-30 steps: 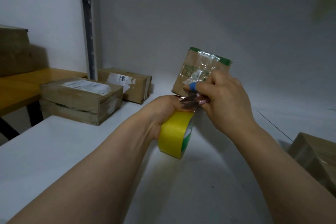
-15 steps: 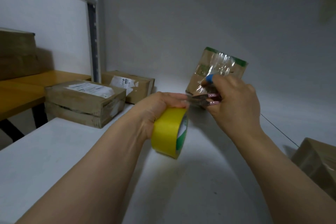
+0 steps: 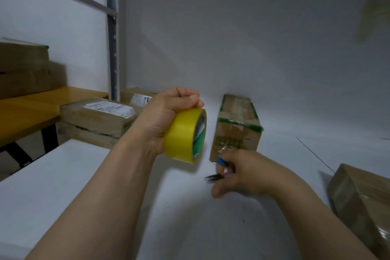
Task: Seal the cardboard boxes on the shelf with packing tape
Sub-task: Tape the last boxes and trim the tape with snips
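Note:
My left hand [image 3: 168, 112] grips a yellow roll of packing tape [image 3: 183, 135] and holds it up above the white shelf [image 3: 63, 186]. To its right a small cardboard box with green edging [image 3: 236, 126] stands on the shelf with shiny clear tape across its top. My right hand [image 3: 238, 173], low in front of that box, holds a small pair of scissors [image 3: 215, 177] with a blue handle, blurred by motion, blades pointing left.
Two labelled cardboard boxes [image 3: 95, 120] sit at the back left of the shelf near a metal upright [image 3: 111, 48]. Another taped box [image 3: 365, 200] lies at the right edge. A yellow-topped table [image 3: 27, 112] with boxes stands to the left.
My right hand has dropped away from the tape roll with the scissors, down to the front of the small box. My left hand has raised the roll. The view has tilted up.

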Motion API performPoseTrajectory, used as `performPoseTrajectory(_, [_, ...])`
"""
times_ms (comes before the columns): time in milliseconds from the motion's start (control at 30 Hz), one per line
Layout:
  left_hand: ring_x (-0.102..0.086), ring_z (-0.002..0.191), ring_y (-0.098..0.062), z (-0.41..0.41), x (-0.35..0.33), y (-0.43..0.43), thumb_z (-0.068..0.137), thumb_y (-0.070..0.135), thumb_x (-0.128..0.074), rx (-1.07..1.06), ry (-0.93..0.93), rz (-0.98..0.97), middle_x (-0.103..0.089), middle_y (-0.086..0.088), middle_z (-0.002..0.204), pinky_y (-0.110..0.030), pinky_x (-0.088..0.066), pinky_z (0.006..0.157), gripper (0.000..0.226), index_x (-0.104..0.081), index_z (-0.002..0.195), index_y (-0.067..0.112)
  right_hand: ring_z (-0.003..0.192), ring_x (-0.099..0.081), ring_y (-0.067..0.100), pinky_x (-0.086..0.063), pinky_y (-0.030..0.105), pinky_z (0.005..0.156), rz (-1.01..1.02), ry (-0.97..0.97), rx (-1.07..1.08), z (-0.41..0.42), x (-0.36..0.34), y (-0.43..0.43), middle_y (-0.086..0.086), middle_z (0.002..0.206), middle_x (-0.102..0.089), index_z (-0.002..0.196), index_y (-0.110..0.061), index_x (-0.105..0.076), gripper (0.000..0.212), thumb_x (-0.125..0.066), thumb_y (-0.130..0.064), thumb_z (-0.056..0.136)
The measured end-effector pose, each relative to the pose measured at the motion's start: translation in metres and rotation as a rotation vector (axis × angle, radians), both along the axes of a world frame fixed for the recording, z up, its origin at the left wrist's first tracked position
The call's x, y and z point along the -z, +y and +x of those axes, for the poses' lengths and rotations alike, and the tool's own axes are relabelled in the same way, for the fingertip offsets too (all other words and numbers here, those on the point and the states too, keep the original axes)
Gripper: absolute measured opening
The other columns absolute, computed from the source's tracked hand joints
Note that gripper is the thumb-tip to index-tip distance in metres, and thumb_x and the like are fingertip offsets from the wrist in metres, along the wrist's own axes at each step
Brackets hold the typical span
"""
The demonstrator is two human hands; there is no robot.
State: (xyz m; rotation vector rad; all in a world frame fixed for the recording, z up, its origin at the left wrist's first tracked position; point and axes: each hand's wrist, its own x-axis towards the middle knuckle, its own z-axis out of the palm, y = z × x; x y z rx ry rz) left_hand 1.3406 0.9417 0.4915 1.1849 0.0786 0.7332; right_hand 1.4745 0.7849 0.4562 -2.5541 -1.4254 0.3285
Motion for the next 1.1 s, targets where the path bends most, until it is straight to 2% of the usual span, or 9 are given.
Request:
performPoseTrajectory(67, [-0.063,0.063,-0.017,0.005,0.003,-0.001,0.089,0.005,-0.063,-0.06,0.007,0.02,-0.069,-0.005,0.073,-0.026,-0.056,0.059,0.006,-0.063,0.086,0.01,0.084,-0.064,0.004,-0.053,0.025,0.075,0.064,0.088,-0.024,-0.001,-0.004,-0.004,-0.01,0.092,-0.069,0.097,-0.032,-0.069,0.045,-0.085,-0.06,0.065])
performPoseTrajectory(167, [-0.06,0.069,-0.016,0.012,0.009,-0.007,0.095,0.009,-0.062,-0.151,0.041,0.161,-0.067,-0.006,0.078,-0.027,-0.05,0.064,0.011,-0.063,0.084,0.012,0.086,-0.071,0.009,-0.058,0.036,0.087,0.572,0.308,0.061,-0.003,-0.015,-0.005,-0.004,0.093,-0.076,0.096,-0.025,-0.075,0.027,-0.076,-0.048,0.083])
performPoseTrajectory(267, [-0.056,0.072,-0.01,0.019,0.015,-0.019,0.096,0.012,-0.064,-0.196,0.042,0.374,-0.063,-0.003,0.082,-0.021,-0.047,0.067,0.011,-0.063,0.085,0.014,0.089,-0.073,0.009,-0.056,0.029,0.082,0.949,0.584,0.098,-0.011,-0.022,-0.003,-0.004,0.097,-0.078,0.107,-0.025,-0.074,0.036,-0.072,-0.047,0.079])
performPoseTrajectory(500, [-0.062,0.105,-0.037,0.028,0.025,-0.03,0.086,0.037,-0.066,-0.173,0.05,0.518,-0.062,-0.023,0.117,-0.056,-0.054,0.094,0.011,-0.067,0.086,0.026,0.078,-0.075,0.021,-0.058,0.026,0.066,1.037,0.844,-0.002,-0.022,-0.022,0.002,0.01,0.087,-0.077,0.095,-0.006,-0.074,0.032,-0.078,-0.025,0.068])
performPoseTrajectory(600, [-0.066,0.097,-0.024,0.027,0.024,-0.036,0.087,0.033,-0.063,-0.081,0.011,0.433,-0.069,-0.011,0.109,-0.043,-0.056,0.088,0.014,-0.068,0.099,0.026,0.076,-0.074,0.019,-0.057,0.027,0.067,1.078,0.809,-0.005,-0.019,-0.023,0.001,0.007,0.081,-0.076,0.086,-0.01,-0.074,0.021,-0.078,-0.023,0.071])
performPoseTrajectory(700, [-0.058,0.119,-0.013,0.022,0.022,-0.027,0.076,0.047,-0.071,0.027,0.126,0.441,-0.053,-0.001,0.132,-0.033,-0.048,0.101,0.073,-0.04,0.142,0.046,0.077,-0.073,0.019,-0.057,0.028,0.069,1.135,0.805,0.031,-0.016,-0.022,0.0,0.003,0.081,-0.075,0.082,-0.016,-0.074,0.002,-0.075,-0.015,0.082])
performPoseTrajectory(767, [-0.055,0.118,-0.007,0.018,0.022,-0.024,0.064,0.043,-0.082,0.102,0.255,0.53,-0.047,0.009,0.134,-0.03,-0.049,0.098,0.103,-0.025,0.15,0.049,0.077,-0.071,0.017,-0.056,0.029,0.07,1.186,0.802,0.048,-0.012,-0.022,-0.003,0.0,0.079,-0.074,0.081,-0.019,-0.072,0.008,-0.073,-0.012,0.086])
performPoseTrajectory(933, [-0.061,0.107,-0.015,0.021,0.024,-0.03,0.054,0.029,-0.09,-0.011,0.297,0.611,-0.055,0.008,0.12,-0.04,-0.06,0.087,0.088,-0.049,0.131,0.04,0.078,-0.068,0.01,-0.057,0.023,0.069,1.192,0.697,-0.001,-0.01,-0.025,-0.01,-0.006,0.078,-0.071,0.081,-0.019,-0.07,0.005,-0.073,-0.018,0.085])
performPoseTrajectory(1100, [-0.057,0.111,-0.018,0.02,0.025,-0.022,0.047,0.032,-0.093,-0.167,0.286,0.689,-0.048,0.003,0.126,-0.043,-0.061,0.085,0.087,-0.05,0.121,0.047,0.074,-0.067,0.01,-0.058,0.024,0.069,1.179,0.625,-0.032,-0.014,-0.03,-0.013,-0.005,0.074,-0.07,0.077,-0.02,-0.072,0.014,-0.075,-0.032,0.07])
